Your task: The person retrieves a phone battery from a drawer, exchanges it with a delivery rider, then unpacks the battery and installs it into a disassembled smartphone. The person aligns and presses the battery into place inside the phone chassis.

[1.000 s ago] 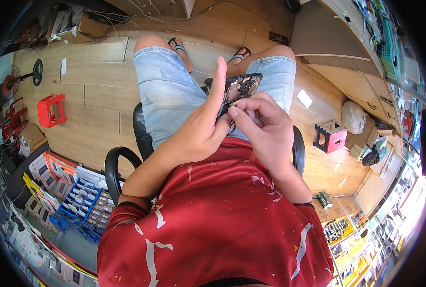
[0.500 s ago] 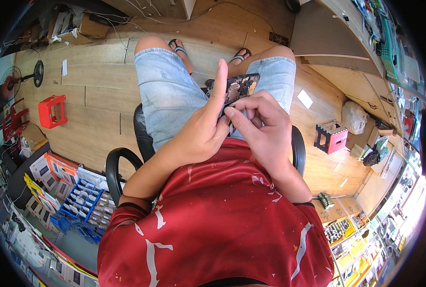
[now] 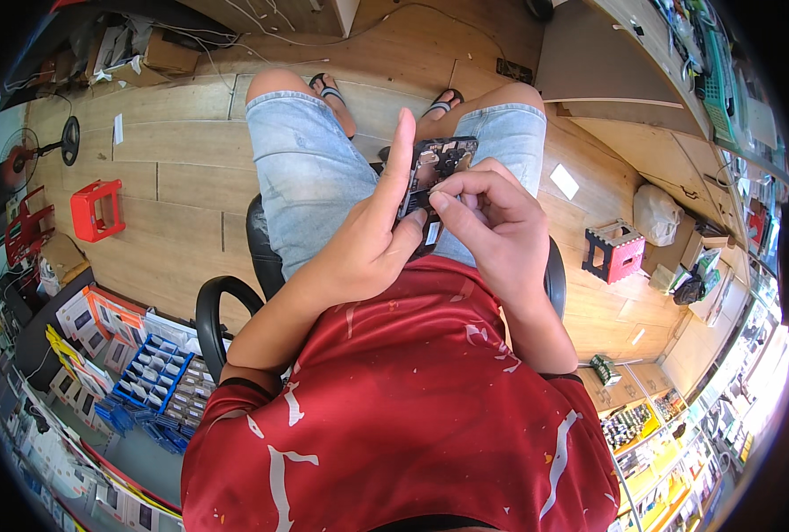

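Observation:
An opened smartphone, its dark circuit board and inner parts bare, is held tilted above my lap. My left hand grips it along its left edge, the thumb pressed onto its lower inside and the index finger stretched up beside it. My right hand is at the phone's right side, thumb and index finger pinched together over its middle. What the pinch holds, if anything, is too small to make out. A small white label shows on the lower part of the phone, below the right fingertips.
I sit in a black chair with armrests. A red stool stands on the wooden floor at left, a folding stool at right. Blue bins of small parts lie at lower left. A wooden cabinet runs along the right.
The right hand has shifted slightly right and its fingers have drawn back from the left thumb. More of the phone's lower inside and its white label now shows.

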A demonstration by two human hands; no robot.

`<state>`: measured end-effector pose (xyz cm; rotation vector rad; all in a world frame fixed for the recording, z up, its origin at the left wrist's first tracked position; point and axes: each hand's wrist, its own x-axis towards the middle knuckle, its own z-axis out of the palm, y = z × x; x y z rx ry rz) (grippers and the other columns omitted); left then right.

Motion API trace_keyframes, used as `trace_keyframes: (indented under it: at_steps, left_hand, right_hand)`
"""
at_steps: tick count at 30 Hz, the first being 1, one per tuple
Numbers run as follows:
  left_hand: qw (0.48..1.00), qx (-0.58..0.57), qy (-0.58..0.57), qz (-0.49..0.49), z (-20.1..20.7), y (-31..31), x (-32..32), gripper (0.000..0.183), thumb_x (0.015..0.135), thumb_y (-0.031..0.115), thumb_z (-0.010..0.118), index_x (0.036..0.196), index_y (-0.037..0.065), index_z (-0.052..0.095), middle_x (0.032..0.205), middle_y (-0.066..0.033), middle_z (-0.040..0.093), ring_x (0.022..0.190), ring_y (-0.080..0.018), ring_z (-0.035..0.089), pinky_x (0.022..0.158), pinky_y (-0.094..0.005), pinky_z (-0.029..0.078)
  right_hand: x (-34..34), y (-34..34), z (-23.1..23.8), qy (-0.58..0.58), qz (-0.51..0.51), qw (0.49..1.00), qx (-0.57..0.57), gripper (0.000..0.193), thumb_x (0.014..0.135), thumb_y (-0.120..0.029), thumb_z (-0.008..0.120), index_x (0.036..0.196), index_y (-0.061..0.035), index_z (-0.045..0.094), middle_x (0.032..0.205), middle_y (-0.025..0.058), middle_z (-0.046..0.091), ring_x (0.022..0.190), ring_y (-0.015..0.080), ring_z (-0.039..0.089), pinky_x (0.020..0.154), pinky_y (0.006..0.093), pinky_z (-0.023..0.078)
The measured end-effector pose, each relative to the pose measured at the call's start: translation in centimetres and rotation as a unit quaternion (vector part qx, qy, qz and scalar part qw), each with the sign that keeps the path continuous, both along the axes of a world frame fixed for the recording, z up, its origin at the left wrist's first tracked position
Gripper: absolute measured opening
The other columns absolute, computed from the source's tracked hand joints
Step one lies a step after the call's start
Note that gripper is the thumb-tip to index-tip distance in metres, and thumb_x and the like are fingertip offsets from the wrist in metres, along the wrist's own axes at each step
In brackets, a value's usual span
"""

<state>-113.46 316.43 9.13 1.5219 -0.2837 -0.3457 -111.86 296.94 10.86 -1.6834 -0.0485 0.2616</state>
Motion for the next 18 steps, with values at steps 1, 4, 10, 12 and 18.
trace_keyframes:
  at_steps: [1,4,10,12,18]
  left_hand:
    - [1.000,-0.006,0.007,-0.006,0.0,0.1,0.0,0.095,0.095,-0.013,0.045,0.173,-0.003,-0.009,0.177,-0.0245,0.022,0.161,-0.0292,0.033,0.130,-0.0376,0.024]
    - [0.999,-0.036,0.001,0.011,-1.1,-0.1,-0.1,0.096,0.098,-0.009,0.047,0.175,0.004,-0.010,0.172,-0.0294,0.031,0.158,-0.0348,0.039,0.127,-0.0378,0.030]
    - [0.997,-0.075,0.012,0.026,-1.0,-0.3,-0.2,0.086,0.107,0.000,0.047,0.175,0.001,-0.006,0.173,-0.0279,0.031,0.158,-0.0313,0.039,0.127,-0.0372,0.029]
    - [0.998,-0.063,0.007,0.028,-1.1,-0.3,-0.2,0.084,0.108,0.001,0.046,0.175,0.001,-0.006,0.172,-0.0277,0.033,0.157,-0.0313,0.040,0.127,-0.0371,0.029]
    - [0.999,-0.033,-0.010,0.037,-0.5,-0.1,-0.1,0.081,0.110,0.003,0.045,0.175,0.001,-0.004,0.166,-0.0276,0.044,0.152,-0.0318,0.047,0.125,-0.0364,0.033]
  right_hand:
    - [0.0,-0.1,-0.1,-0.004,0.001,1.000,-0.004,0.012,0.094,-0.001,0.082,0.105,-0.0007,0.080,0.090,-0.0033,0.057,0.070,0.0027,0.043,0.061,0.0222,0.036]
    - [0.2,0.0,0.0,0.002,-0.005,1.000,0.008,0.013,0.093,0.000,0.083,0.105,-0.0007,0.080,0.090,-0.0029,0.058,0.070,0.0028,0.043,0.062,0.0225,0.036]
    - [0.4,-0.2,-0.4,-0.032,0.005,0.999,0.004,0.014,0.092,0.000,0.084,0.105,-0.0020,0.081,0.090,-0.0027,0.059,0.072,0.0039,0.044,0.062,0.0229,0.037]
    - [0.4,-0.2,-0.5,-0.042,0.013,0.999,-0.006,0.015,0.091,0.000,0.084,0.105,-0.0027,0.082,0.091,-0.0026,0.059,0.072,0.0045,0.044,0.063,0.0229,0.037]
    - [0.3,0.0,-0.2,-0.044,0.013,0.999,-0.028,0.016,0.091,-0.001,0.085,0.107,-0.0039,0.083,0.091,-0.0020,0.060,0.074,0.0053,0.046,0.063,0.0229,0.038]
